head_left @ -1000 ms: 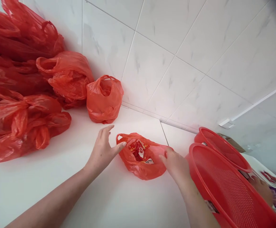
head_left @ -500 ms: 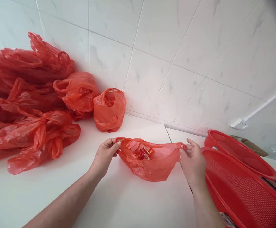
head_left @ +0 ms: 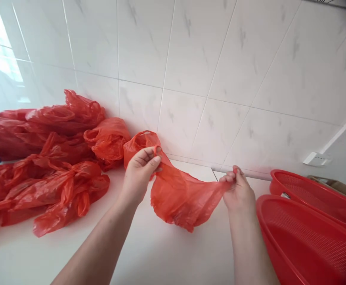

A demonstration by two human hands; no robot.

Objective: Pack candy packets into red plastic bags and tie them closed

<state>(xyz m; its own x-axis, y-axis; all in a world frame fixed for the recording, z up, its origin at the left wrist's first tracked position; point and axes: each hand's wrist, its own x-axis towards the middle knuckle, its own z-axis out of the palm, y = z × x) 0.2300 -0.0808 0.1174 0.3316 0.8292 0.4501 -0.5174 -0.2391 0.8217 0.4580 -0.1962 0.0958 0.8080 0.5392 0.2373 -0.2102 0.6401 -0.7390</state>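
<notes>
A thin red plastic bag (head_left: 184, 194) is stretched between my two hands above the white tabletop. My left hand (head_left: 143, 168) pinches one handle of it, the loop showing at the fingertips. On the other side my right hand (head_left: 238, 188) has its fingers closed round the opposite handle. The bag's mouth is drawn nearly straight, and its contents are hidden behind the red film. Behind my left hand, partly covered by it, stands another red bag (head_left: 129, 148) with its handles up.
Several filled red bags (head_left: 62, 158) are heaped along the wall at the left. On the right are a red perforated basket (head_left: 303, 233) and a second red basket (head_left: 315, 192) behind it. A white socket box (head_left: 317, 159) is on the tiled wall (head_left: 184, 122).
My left hand went from open to gripping a handle. Both hands have spread the bag and raised it, and the packets inside are out of sight. The camera has tilted up.
</notes>
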